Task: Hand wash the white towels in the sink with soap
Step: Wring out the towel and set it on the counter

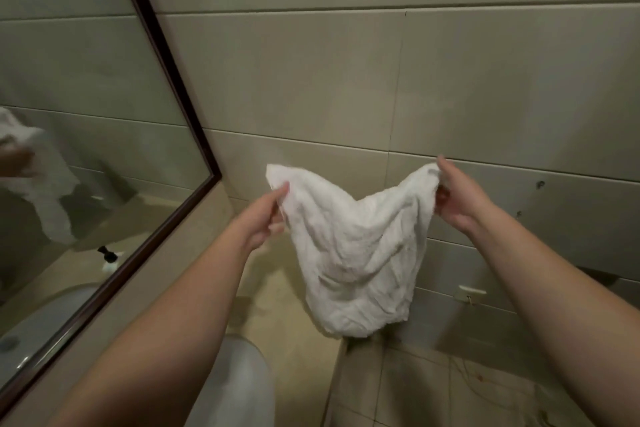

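Note:
A white towel [353,253] hangs in the air in front of the tiled wall, stretched between both hands and sagging in the middle. My left hand [266,218] pinches its upper left corner. My right hand [457,198] pinches its upper right corner. The towel's lower edge droops above the far end of the counter. Part of the grey sink basin [239,385] shows below my left forearm.
A dark-framed mirror [86,149] fills the left side; it reflects the towel, the sink and a soap dispenser [110,258]. The beige counter [294,340] ends at right, with tiled floor [450,392] beyond. A small white fitting [471,291] sits on the wall.

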The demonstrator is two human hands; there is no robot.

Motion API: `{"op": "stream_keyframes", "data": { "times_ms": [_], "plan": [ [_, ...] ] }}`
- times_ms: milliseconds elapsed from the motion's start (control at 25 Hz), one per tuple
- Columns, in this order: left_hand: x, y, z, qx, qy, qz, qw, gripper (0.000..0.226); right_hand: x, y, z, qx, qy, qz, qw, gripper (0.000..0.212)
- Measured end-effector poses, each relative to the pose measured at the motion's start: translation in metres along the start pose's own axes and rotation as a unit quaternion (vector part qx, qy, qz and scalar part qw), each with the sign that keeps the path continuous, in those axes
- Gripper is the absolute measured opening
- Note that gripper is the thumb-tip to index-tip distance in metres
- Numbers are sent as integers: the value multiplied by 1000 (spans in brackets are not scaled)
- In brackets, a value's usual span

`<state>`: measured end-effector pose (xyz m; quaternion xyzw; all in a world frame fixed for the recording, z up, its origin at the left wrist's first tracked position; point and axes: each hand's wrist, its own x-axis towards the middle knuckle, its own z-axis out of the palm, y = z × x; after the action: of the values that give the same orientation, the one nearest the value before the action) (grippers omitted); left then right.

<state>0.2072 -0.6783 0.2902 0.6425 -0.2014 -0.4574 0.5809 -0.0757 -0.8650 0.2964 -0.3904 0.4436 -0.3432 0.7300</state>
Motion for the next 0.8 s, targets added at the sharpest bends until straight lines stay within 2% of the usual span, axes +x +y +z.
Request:
{"op": "stream_keyframes", "data": {
  "times_ms": [40, 120, 240, 360, 560, 640, 720, 800],
  "plan": [
    [-5, -13, 0, 87, 2, -30, 996, 22, -1, 8, -2, -84, 1, 48, 995, 19],
    [-5, -34, 2, 147, 31, -25, 988, 17, 0, 27, -3, -210, 12, 99, 973, 19],
    [-2, -36, 8, 120, 85, 32, 989, 21, -2, 30, 5, -214, 58, 46, 974, 20],
    [5, -20, 1, 126, 154, 78, 977, 23, 2, 15, 8, -254, 59, -5, 965, 13],
    [11, 2, -27, 240, 234, 82, 939, 28, 6, -18, 8, -461, 80, -45, 883, 24],
    [9, 9, -36, 230, 263, 91, 932, 32, 8, -29, 9, -498, 101, -74, 858, 30],
    [9, 16, -43, 221, 289, 86, 928, 37, 13, -35, 5, -520, 126, -94, 840, 24],
    [10, 21, -49, 213, 302, 78, 926, 39, 15, -40, 1, -507, 144, -117, 842, 20]
  ]
}}
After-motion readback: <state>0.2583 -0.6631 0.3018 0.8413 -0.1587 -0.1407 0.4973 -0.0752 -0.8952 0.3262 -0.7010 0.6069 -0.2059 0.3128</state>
